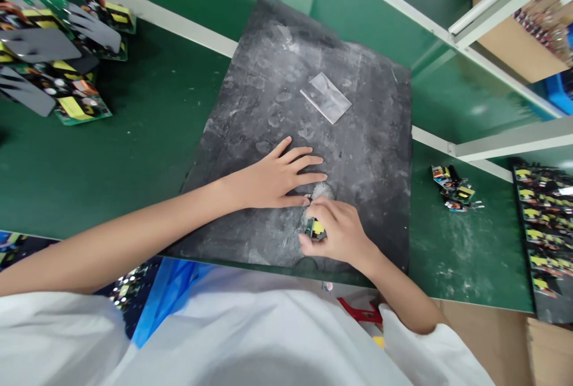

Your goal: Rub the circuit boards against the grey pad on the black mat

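My left hand (pixel 277 178) lies on the black mat (pixel 367 129) with its fingers spread and nothing held. Just to its right, my right hand (pixel 338 228) curls its thumb and fingers around a small circuit board (pixel 317 229) with a yellow part on it. Part of the board is hidden under the fingers. Beside the fingertips is a small greyish-white patch (pixel 322 191) on the mat. Farther up the mat lies a flat, clear-looking rectangular piece (pixel 326 98), with neither hand touching it.
Circuit boards with grey metal plates (pixel 40 46) are piled at the left. A small group of boards (pixel 456 189) sits right of the mat, and a black tray of boards (pixel 544 219) is at the far right. White frame bars (pixel 505 138) cross the right side.
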The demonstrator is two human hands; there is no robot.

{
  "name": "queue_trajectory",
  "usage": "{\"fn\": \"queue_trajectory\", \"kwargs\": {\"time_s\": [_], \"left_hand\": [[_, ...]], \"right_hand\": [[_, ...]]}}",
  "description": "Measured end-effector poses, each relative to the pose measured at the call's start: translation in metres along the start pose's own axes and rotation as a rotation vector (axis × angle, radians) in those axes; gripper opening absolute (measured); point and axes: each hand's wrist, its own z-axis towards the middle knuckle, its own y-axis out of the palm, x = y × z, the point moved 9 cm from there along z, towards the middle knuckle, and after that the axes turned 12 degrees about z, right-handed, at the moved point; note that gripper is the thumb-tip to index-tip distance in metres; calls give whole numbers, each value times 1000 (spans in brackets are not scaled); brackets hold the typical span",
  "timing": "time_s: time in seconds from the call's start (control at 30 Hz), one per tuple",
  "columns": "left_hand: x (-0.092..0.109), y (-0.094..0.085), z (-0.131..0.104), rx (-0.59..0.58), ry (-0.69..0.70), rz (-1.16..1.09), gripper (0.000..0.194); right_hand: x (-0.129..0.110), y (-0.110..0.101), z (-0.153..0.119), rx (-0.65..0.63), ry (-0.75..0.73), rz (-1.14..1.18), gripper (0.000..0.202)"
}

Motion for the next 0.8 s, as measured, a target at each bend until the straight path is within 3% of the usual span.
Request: {"fn": "queue_trajectory", "kwargs": {"time_s": [0.2,0.43,0.8], "left_hand": [[-2,1,1,2,-6,-14,51],[-1,1,0,-12,-3,0,52],[0,1,0,25,-3,1,52]], "right_hand": [[14,-4,-2,30,45,-17,19],[5,-2,1,-28,7,-17,15],[7,-3,2,-20,23,23,15]]}}
